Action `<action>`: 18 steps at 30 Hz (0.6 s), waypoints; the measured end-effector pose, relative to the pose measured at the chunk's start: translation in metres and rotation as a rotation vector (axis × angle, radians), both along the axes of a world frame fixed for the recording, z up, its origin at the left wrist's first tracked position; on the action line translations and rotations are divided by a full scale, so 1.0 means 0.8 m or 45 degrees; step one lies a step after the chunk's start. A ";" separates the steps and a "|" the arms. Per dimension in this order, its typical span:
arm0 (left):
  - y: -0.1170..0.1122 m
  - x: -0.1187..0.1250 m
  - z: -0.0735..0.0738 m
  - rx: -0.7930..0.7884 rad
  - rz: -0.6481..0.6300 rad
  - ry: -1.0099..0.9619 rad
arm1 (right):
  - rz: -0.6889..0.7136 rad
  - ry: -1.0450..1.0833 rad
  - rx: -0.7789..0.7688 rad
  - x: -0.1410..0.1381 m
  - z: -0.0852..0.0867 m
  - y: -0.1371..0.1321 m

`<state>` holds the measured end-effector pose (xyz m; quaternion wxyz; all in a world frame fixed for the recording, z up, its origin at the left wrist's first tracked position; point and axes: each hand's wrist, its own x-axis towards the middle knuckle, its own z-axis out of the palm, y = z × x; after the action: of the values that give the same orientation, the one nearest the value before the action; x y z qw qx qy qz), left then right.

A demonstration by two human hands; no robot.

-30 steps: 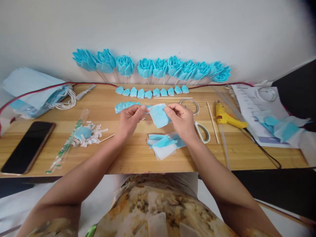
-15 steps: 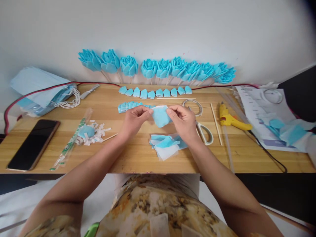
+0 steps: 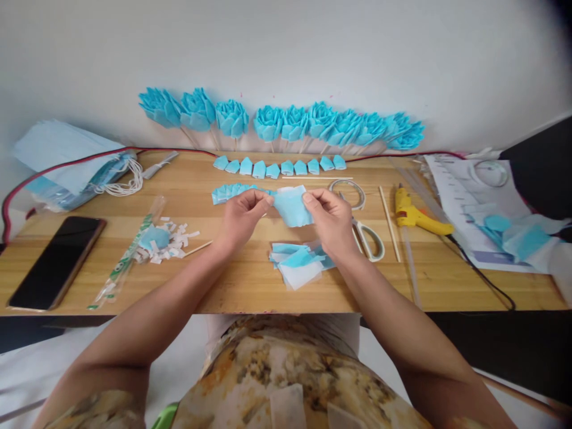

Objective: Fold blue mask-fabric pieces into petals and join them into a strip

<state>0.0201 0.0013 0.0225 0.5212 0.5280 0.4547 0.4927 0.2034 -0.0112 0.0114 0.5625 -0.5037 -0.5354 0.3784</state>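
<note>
Above the middle of the table, I hold a light blue piece of non-woven fabric point(image 3: 292, 208) stretched between my hands. My left hand point(image 3: 241, 220) is closed in a pinch at its left edge, and a tiny pale sliver shows below those fingertips. At the right edge, the thumb and fingers of my right hand point(image 3: 333, 221) pinch the piece. Loose blue and white fabric pieces point(image 3: 297, 265) lie below my hands. Behind them are a tight row of folded blue petals point(image 3: 223, 194), partly hidden by my left hand, and a spaced row of petals point(image 3: 259, 169).
Blue fabric flowers point(image 3: 232, 118) on sticks lean against the wall. To the right are scissors point(image 3: 372, 241), a tape roll point(image 3: 361, 195), a wooden stick point(image 3: 389, 223) and a yellow glue gun point(image 3: 422, 219). Leftward lie a phone point(image 3: 56, 262), white paper scraps point(image 3: 176, 241) and stacked masks point(image 3: 67, 155).
The fabric piece has turned and spread between my fingers; its lower edge now looks straighter and a corner stands up at the top right. Both hands stay nearly in place.
</note>
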 end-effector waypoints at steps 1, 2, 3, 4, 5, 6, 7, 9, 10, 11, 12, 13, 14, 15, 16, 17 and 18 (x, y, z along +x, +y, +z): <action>0.000 0.000 0.000 0.005 -0.004 -0.012 | 0.015 0.053 -0.039 0.000 -0.001 0.002; 0.000 -0.001 0.000 0.004 -0.017 -0.029 | 0.032 0.107 -0.074 0.000 -0.001 0.003; 0.001 -0.002 -0.001 -0.002 -0.039 -0.049 | 0.045 0.157 -0.099 0.001 -0.002 0.005; 0.001 -0.002 -0.001 -0.007 -0.063 -0.070 | 0.048 0.202 -0.109 0.002 -0.002 0.007; 0.002 -0.003 -0.002 -0.007 -0.086 -0.087 | 0.043 0.236 -0.109 0.003 -0.002 0.008; 0.002 -0.004 -0.002 -0.004 -0.109 -0.095 | 0.034 0.261 -0.105 0.005 -0.003 0.009; 0.003 -0.005 -0.003 0.001 -0.126 -0.092 | 0.021 0.274 -0.104 0.006 -0.003 0.010; 0.002 -0.005 -0.004 0.004 -0.148 -0.072 | 0.005 0.276 -0.108 0.008 -0.004 0.012; 0.001 -0.004 -0.004 0.002 -0.154 -0.066 | 0.005 0.272 -0.107 0.009 -0.004 0.012; 0.001 -0.003 -0.004 0.000 -0.158 -0.067 | 0.005 0.270 -0.100 0.009 -0.004 0.012; 0.000 -0.002 -0.003 0.000 -0.159 -0.077 | 0.005 0.268 -0.088 0.008 -0.004 0.012; -0.001 -0.001 -0.003 0.005 -0.161 -0.092 | 0.005 0.262 -0.078 0.008 -0.003 0.012; -0.002 0.000 -0.002 0.010 -0.165 -0.106 | 0.005 0.250 -0.073 0.007 -0.002 0.011; -0.002 0.001 -0.001 0.011 -0.173 -0.113 | 0.001 0.231 -0.072 0.006 -0.001 0.011; -0.002 0.003 0.000 0.005 -0.184 -0.112 | -0.001 0.205 -0.075 0.005 0.000 0.010; -0.003 0.004 0.000 -0.009 -0.198 -0.106 | -0.002 0.176 -0.076 0.004 0.001 0.009; -0.003 0.006 0.000 -0.027 -0.213 -0.097 | 0.001 0.149 -0.074 0.003 0.002 0.008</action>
<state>0.0245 -0.0011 0.0227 0.5829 0.5396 0.3941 0.4624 0.2060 -0.0048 0.0129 0.5779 -0.4968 -0.4906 0.4227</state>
